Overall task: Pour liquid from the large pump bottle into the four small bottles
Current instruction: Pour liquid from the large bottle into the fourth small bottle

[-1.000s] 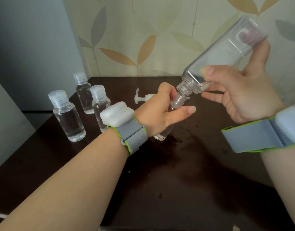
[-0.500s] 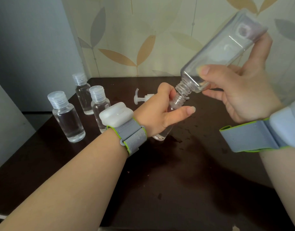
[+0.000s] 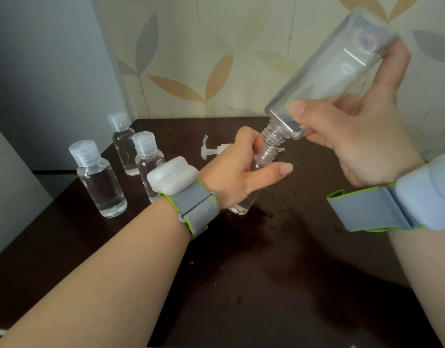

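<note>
The right hand [image 3: 367, 144] has its grip curled round the large pump bottle [image 3: 327, 71], tipped neck-down onto the open small bottle [image 3: 256, 167] gripped by the left hand [image 3: 236, 172] on the dark surface [image 3: 266, 285]. Three capped small bottles [image 3: 98, 177] stand left; the pump head [image 3: 211, 150] lies behind.

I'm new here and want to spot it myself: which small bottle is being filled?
Look at the dark table by the leaf-patterned wall. Near its middle, the left hand holds one small bottle under the tilted large bottle. Unlike the three capped bottles standing apart at the left, its neck is open.
</note>
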Tool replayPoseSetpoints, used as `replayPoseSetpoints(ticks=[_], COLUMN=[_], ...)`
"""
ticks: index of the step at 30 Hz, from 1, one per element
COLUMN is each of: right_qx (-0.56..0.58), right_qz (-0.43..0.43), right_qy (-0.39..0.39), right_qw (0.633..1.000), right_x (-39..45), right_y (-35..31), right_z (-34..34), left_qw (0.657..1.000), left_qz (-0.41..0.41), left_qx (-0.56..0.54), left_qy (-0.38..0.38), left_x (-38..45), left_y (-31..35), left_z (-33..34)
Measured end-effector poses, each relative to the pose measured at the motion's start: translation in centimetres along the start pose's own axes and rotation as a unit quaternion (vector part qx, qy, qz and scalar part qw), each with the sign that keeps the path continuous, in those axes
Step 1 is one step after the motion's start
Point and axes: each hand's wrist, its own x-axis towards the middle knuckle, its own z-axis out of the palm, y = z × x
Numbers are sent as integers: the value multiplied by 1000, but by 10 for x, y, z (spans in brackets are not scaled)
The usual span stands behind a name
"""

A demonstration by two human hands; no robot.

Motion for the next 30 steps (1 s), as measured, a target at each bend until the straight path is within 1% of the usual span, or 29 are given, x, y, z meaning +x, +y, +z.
replayPoseSetpoints(ticks=[15, 30], right_qx=[-38, -28], right_qz=[1, 11], right_qy=[-1, 0], right_qw=[999, 1000], right_x=[-1, 0], right_y=[-8, -4], right_z=[2, 2], left_qw=[1000, 1000], left_qz=[2, 18], left_qx=[-3, -11], left_qy=[4, 10], left_x=[0, -2], left_y=[1, 1], left_z=[0, 0])
